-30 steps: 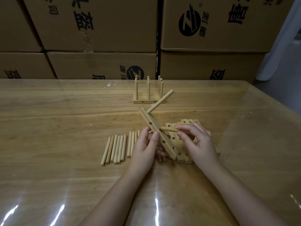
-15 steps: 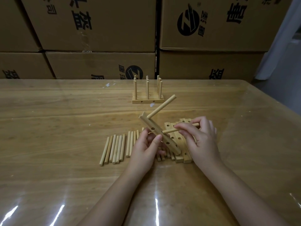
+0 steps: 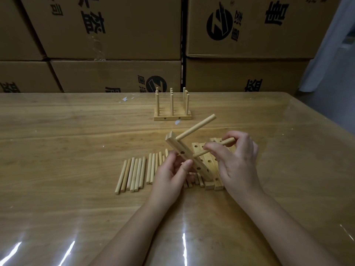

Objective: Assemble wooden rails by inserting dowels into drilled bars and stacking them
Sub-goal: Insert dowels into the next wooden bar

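Mid-table, left hand (image 3: pixel 172 173) grips the tilted bar (image 3: pixel 187 157), loose dowels (image 3: pixel 132 175) at its 9 o'clock, one seated dowel (image 3: pixel 196 127) up top pointing 2 o'clock; right hand (image 3: pixel 236 160) pinches a second dowel (image 3: pixel 213 148), tip at the bar, so square it to a free hole, then push straight.

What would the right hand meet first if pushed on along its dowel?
Likely the bar in the left hand: the right hand holds a dowel with its tip at the bar; depth unclear.
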`<action>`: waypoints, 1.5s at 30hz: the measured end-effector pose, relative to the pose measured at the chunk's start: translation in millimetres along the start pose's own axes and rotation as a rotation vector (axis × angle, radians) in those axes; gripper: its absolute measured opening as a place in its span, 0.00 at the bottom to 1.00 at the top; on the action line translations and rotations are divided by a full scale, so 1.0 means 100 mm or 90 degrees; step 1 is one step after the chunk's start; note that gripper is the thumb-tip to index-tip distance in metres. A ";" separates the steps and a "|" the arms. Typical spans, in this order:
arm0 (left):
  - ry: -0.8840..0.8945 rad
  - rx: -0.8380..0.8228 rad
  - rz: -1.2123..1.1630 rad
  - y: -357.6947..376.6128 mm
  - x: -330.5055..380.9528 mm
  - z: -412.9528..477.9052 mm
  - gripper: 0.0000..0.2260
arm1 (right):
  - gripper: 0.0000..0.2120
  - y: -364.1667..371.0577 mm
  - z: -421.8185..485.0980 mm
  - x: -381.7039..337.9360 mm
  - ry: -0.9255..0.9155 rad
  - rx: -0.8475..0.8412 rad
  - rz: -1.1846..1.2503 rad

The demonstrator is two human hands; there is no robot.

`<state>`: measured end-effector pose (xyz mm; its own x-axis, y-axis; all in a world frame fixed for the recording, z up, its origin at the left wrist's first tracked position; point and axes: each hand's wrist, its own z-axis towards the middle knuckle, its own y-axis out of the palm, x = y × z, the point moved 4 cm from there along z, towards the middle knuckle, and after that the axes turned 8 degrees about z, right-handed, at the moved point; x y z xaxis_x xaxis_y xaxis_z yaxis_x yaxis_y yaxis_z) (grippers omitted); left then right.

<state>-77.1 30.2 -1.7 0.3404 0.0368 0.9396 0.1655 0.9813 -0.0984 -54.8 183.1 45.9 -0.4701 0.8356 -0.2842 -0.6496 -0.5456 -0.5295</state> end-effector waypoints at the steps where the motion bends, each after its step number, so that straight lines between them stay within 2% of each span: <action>1: 0.007 0.003 0.006 0.00 0.00 0.00 0.10 | 0.15 0.00 0.00 0.00 -0.007 -0.002 -0.006; 8: 0.037 0.019 0.038 -0.01 0.00 -0.01 0.08 | 0.17 -0.01 0.00 -0.03 -0.027 0.008 -0.028; 16: 0.046 0.026 0.037 -0.02 0.00 -0.01 0.09 | 0.10 -0.01 0.02 -0.05 -0.027 0.018 -0.024; 20: 0.037 0.023 0.039 -0.03 0.00 0.00 0.10 | 0.12 -0.05 0.02 -0.05 -0.052 0.021 -0.025; 22: 0.022 0.024 0.033 -0.05 0.01 0.02 0.15 | 0.11 -0.05 0.01 -0.06 -0.055 0.025 -0.009; 25: -0.015 0.011 0.018 -0.07 0.01 0.04 0.16 | 0.12 -0.05 -0.01 -0.03 0.019 0.013 0.142; 28: -0.057 -0.009 -0.019 -0.07 -0.01 0.03 0.13 | 0.08 -0.03 -0.04 0.02 0.151 0.007 0.370; 30: -0.068 -0.011 -0.030 -0.07 -0.03 0.03 0.13 | 0.07 -0.02 -0.05 0.04 0.185 0.019 0.444; 38: -0.102 -0.012 0.007 -0.09 -0.04 0.02 0.10 | 0.05 0.07 -0.05 0.10 0.234 -0.006 0.559; 45: -0.118 -0.012 0.056 -0.08 -0.07 0.03 0.09 | 0.04 0.09 -0.07 0.10 0.261 0.003 0.575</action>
<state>-83.4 22.2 -6.5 0.1790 0.1586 0.9710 0.1606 0.9690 -0.1879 -61.5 187.2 32.9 -0.5479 0.0634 -0.8342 -0.1523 -0.9880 0.0249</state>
